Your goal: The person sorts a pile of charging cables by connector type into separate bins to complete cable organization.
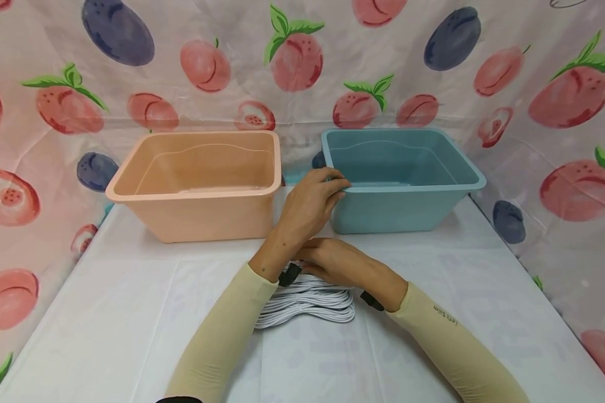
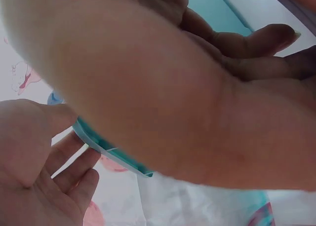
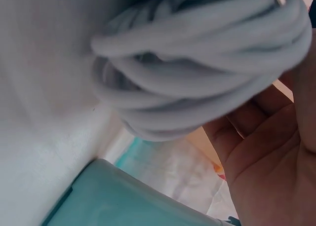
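Observation:
My left hand (image 1: 315, 193) reaches forward with loosely bent fingers. In the head view it overlaps the near left corner of the teal bin (image 1: 393, 208); in the left wrist view a gap shows between thumb and index finger. Behind its wrist, my right hand (image 1: 335, 260) points leftward over the coiled white cord (image 1: 315, 302) on the table. Right-hand fingertips are hidden at the left wrist, beside a small black device (image 1: 289, 275) there; I cannot tell whether they pinch it. The cord's looped strands (image 3: 197, 73) loom large in the right wrist view, overlapping the right fingers.
A peach-coloured bin (image 1: 212, 218) stands left of the teal one, with a narrow gap between them. Both sit toward the back of the white-covered table (image 1: 106, 313). A fruit-print curtain (image 1: 302, 106) hangs behind and along the sides.

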A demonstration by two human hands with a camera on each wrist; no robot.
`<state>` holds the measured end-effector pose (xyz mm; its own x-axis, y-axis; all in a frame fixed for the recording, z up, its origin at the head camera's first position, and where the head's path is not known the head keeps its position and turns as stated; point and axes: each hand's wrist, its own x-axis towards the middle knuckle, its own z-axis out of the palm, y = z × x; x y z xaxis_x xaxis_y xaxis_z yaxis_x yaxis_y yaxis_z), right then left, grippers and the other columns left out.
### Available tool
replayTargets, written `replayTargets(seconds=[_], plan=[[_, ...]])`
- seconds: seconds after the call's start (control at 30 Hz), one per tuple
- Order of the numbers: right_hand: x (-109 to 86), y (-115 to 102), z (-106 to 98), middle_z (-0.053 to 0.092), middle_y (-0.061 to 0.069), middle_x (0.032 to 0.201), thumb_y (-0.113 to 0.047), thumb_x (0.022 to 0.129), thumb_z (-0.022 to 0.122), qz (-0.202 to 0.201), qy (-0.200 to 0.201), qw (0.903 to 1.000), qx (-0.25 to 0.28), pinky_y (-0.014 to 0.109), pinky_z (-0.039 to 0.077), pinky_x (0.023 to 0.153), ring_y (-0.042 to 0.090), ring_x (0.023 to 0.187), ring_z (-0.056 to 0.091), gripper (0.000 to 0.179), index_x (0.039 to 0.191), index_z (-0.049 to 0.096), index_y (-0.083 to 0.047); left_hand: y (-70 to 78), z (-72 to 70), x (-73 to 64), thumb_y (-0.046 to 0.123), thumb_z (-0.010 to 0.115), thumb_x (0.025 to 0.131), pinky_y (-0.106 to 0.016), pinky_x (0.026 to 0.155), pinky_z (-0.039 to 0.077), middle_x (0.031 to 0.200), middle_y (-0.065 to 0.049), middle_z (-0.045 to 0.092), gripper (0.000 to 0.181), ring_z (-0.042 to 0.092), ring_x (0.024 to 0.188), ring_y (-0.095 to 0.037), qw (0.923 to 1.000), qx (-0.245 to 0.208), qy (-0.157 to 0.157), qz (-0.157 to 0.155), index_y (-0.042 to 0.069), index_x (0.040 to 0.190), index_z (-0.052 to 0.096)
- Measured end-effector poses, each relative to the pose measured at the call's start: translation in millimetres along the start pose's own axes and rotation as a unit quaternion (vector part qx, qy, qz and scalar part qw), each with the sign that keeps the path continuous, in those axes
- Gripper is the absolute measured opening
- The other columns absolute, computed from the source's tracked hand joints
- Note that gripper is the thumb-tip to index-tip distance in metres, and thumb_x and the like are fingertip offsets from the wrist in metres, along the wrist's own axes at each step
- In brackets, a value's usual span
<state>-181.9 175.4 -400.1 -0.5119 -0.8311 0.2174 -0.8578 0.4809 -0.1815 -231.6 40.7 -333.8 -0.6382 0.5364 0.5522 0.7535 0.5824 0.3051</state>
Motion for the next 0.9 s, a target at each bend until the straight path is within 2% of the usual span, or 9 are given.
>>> replayTargets(seconds=[0.27, 0.53, 0.73, 0.9], plan=[[0.8, 2.6, 2.5, 0.075, 0.002, 0.112, -0.009, 0.098, 0.077, 0.006, -0.002, 0.9996, 0.026, 0.031, 0.059, 0.087, 0.016, 0.1, 0.072, 0.025, 0.123, 0.075, -0.011, -0.1, 0.3, -0.5, 0.02, 0.063, 0.109, -0.035, 0.109, 0.051, 0.138, -0.002, 0.065, 0.026, 0.054, 0.136, -0.023, 1.0, 0.003, 0.001, 0.001, 0.017, 0.131, 0.077], [2.1, 1.8, 4.3, 0.074, 0.0, 0.106, -0.009, 0.099, 0.076, 0.02, 0.002, 0.9989, 0.041, 0.031, 0.058, 0.085, 0.014, 0.096, 0.07, 0.016, 0.114, 0.076, -0.012, 0.0, 1.0, 0.5, 0.019, 0.063, 0.109, -0.035, 0.11, 0.05, 0.138, -0.002, 0.065, 0.026, 0.055, 0.135, -0.023, 1.0, 0.006, 0.003, 0.001, 0.017, 0.13, 0.077], [2.7, 0.4, 4.6, 0.073, 0.001, 0.103, -0.008, 0.1, 0.074, 0.039, 0.0, 0.999, 0.022, 0.032, 0.058, 0.082, 0.015, 0.091, 0.069, 0.012, 0.111, 0.076, -0.011, -0.2, 1.6, 0.7, 0.019, 0.063, 0.109, -0.035, 0.109, 0.05, 0.138, -0.002, 0.065, 0.026, 0.055, 0.135, -0.023, 1.0, 0.006, 0.003, 0.0, 0.017, 0.13, 0.077], [2.8, 0.6, 5.0, 0.072, 0.003, 0.103, -0.005, 0.098, 0.073, 0.04, 0.01, 0.9991, -0.002, 0.034, 0.058, 0.082, 0.017, 0.092, 0.07, 0.012, 0.109, 0.075, -0.009, -0.4, 2.0, 0.6, 0.019, 0.063, 0.109, -0.035, 0.11, 0.05, 0.138, -0.002, 0.065, 0.026, 0.055, 0.135, -0.023, 1.0, 0.004, 0.006, 0.004, 0.017, 0.13, 0.077]])
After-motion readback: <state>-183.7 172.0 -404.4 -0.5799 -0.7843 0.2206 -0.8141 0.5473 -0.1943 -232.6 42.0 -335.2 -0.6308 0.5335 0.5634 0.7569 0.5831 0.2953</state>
